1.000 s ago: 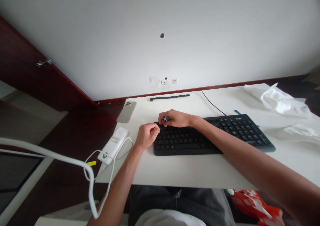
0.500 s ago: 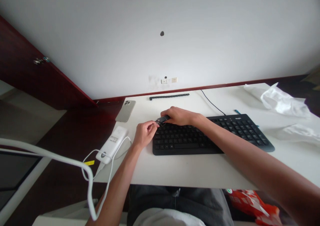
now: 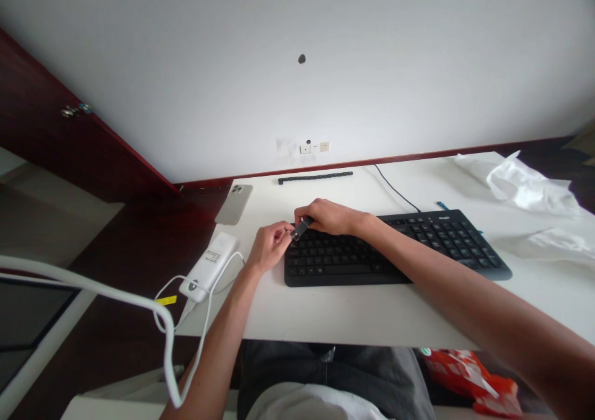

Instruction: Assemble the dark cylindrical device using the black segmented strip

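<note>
My right hand (image 3: pixel 328 215) grips a small keycap puller (image 3: pixel 303 227) with a black handle and a thin, shiny end. It holds the puller tilted over the upper left part of a black keyboard (image 3: pixel 353 270). My left hand (image 3: pixel 272 243) is beside the keyboard's left edge. Its thumb and fingers are pinched together at the puller's shiny end, and whatever lies between them is too small to make out. Several left-hand keys of the keyboard show below the hands, while my right hand and forearm cover part of its middle.
A row of black keycaps (image 3: pixel 316 178) lies along the table's back. On the left are a phone (image 3: pixel 234 204) and a white power bank (image 3: pixel 210 268) with a white cable (image 3: pixel 167 358). White plastic bags (image 3: pixel 525 184) and a blue brush-like item (image 3: pixel 442 205) lie at the right.
My right hand has turned the puller so its shiny end points more downward. My left fingers have loosened slightly and shifted at that end. The keyboard stays in place.
</note>
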### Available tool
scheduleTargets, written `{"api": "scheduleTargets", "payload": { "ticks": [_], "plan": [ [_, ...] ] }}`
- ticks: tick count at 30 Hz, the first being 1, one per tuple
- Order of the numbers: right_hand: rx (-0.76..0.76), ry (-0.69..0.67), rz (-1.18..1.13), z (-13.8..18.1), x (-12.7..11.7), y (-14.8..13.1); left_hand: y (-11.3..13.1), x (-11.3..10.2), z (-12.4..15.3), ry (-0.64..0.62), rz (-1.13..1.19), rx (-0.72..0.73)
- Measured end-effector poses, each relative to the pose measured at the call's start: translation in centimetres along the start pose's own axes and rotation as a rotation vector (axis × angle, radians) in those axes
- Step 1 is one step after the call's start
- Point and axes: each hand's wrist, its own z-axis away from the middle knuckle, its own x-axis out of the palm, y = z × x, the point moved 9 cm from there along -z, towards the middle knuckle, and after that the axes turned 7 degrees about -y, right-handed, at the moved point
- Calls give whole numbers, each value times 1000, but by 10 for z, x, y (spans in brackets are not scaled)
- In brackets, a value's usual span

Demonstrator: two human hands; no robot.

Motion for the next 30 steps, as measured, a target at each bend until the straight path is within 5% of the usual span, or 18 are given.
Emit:
{"api": "scheduleTargets", "payload": {
  "ticks": [8,15,30],
  "plan": [
    [2,-22,12,-2,1,-3,32,5,35,229,-208,73],
    [112,-26,65,-1,3,-2,39,37,48,163,-436,77],
    [453,-41,179,-8,7,3,34,28,37,236,-338,43]
  ]
}}
